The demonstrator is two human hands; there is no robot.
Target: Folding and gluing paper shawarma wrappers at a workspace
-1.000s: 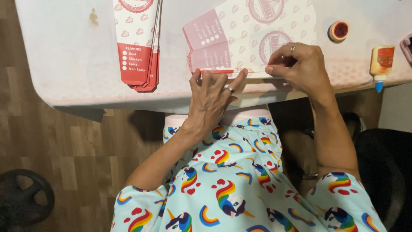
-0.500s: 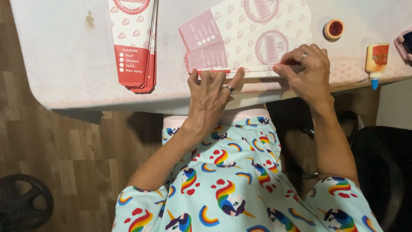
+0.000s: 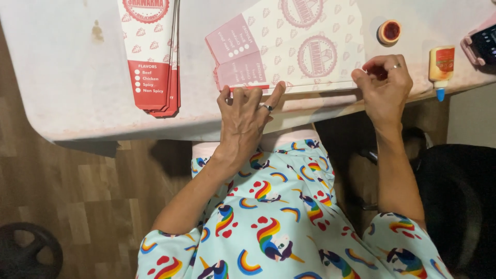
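A flat pink-and-white printed paper sheet (image 3: 289, 49) lies on the white table (image 3: 72, 77). My left hand (image 3: 248, 116) rests with its fingers spread, the fingertips pressing the sheet's near edge by a pink panel. My right hand (image 3: 385, 85) is at the sheet's near right corner with its fingers curled together. Something small and dark red shows between its fingertips; I cannot tell what it is. Both hands wear a ring.
A stack of folded red-and-white paper sleeves (image 3: 154, 57) lies to the left. A small round pot with red inside (image 3: 389, 31), a small glue bottle with a blue tip (image 3: 440, 67) and a pink device (image 3: 483, 44) sit to the right. Wooden floor lies below.
My right hand has slid to the right along the sheet's near edge to its corner. My left hand has stayed pressed on the edge.
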